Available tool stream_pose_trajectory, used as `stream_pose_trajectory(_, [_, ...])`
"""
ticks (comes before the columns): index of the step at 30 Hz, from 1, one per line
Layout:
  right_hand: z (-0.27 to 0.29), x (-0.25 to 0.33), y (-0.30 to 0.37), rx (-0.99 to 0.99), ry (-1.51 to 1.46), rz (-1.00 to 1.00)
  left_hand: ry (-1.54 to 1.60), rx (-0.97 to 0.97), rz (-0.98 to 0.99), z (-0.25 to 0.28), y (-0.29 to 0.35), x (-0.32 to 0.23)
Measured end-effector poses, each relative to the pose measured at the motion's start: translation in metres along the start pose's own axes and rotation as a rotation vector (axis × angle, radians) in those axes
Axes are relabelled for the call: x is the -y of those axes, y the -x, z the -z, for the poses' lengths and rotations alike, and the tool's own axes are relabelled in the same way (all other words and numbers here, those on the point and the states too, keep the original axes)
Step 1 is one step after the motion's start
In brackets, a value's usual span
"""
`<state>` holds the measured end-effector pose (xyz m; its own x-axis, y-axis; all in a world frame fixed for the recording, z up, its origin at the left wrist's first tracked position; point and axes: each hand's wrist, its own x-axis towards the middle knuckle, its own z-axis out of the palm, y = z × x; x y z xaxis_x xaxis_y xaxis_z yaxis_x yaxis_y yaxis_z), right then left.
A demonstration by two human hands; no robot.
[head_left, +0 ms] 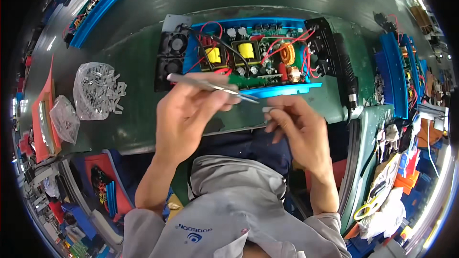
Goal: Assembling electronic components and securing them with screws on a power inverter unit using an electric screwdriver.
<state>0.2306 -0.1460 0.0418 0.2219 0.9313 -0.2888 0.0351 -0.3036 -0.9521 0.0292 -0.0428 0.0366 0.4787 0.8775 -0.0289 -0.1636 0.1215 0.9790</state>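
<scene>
My left hand [184,119] grips a pair of metal tweezers [203,84] between thumb and fingers, tips pointing right. My right hand [306,136] pinches a small pale piece [267,109] between thumb and finger, just below the tweezer tips; its exact kind is too small to tell. Just beyond both hands lies an opened electronic unit in a blue metal housing [306,88]. Inside are yellow-wound transformers [245,51], a copper ring coil [287,53] and red and black wires. Two black fans [175,44] sit at its left end, a black end panel [326,48] at its right.
Left on the green bench [136,124] lie a clear bag of small metallic pieces [95,93], a smaller clear bag [66,119] and an orange-red folder [45,119]. A black corded screwdriver-like tool [348,74] stands right of the unit. More blue housings [98,16] lie at both sides.
</scene>
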Motion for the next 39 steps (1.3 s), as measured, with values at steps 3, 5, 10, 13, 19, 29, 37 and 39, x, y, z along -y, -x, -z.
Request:
stream_pose_trajectory(3, [0.013, -0.005, 0.001, -0.040, 0.011, 0.001, -0.032, 0.060, 0.056, -0.016, -0.004, -0.002])
stream_pose_trajectory(5, [0.018, -0.007, 0.002, -0.072, 0.031, 0.032, -0.061, 0.102, 0.065, -0.024, -0.006, -0.001])
stream_pose_trajectory(10, [0.020, -0.009, 0.001, -0.093, 0.001, 0.067, -0.101, 0.103, 0.070, -0.029, -0.007, 0.002])
stream_pose_trajectory(13, [0.020, -0.007, 0.002, -0.094, -0.016, 0.056, -0.154, 0.093, 0.058, -0.031, -0.007, 0.004])
stream_pose_trajectory(19, [0.031, -0.020, 0.007, -0.247, 0.088, 0.270, -0.297, 0.047, 0.011, -0.040, -0.007, 0.003])
stream_pose_trajectory(29, [0.150, -0.081, 0.001, -0.863, 0.993, 0.384, -0.788, 0.084, -0.567, -0.027, -0.034, 0.034])
stream_pose_trajectory(37, [0.079, -0.115, 0.102, -0.618, -0.063, -0.067, -0.831, 0.055, -0.639, -0.034, -0.037, 0.049])
stream_pose_trajectory(39, [0.064, -0.115, 0.113, -0.546, -0.231, -0.188, -0.860, 0.000, -0.646, -0.040, -0.037, 0.052])
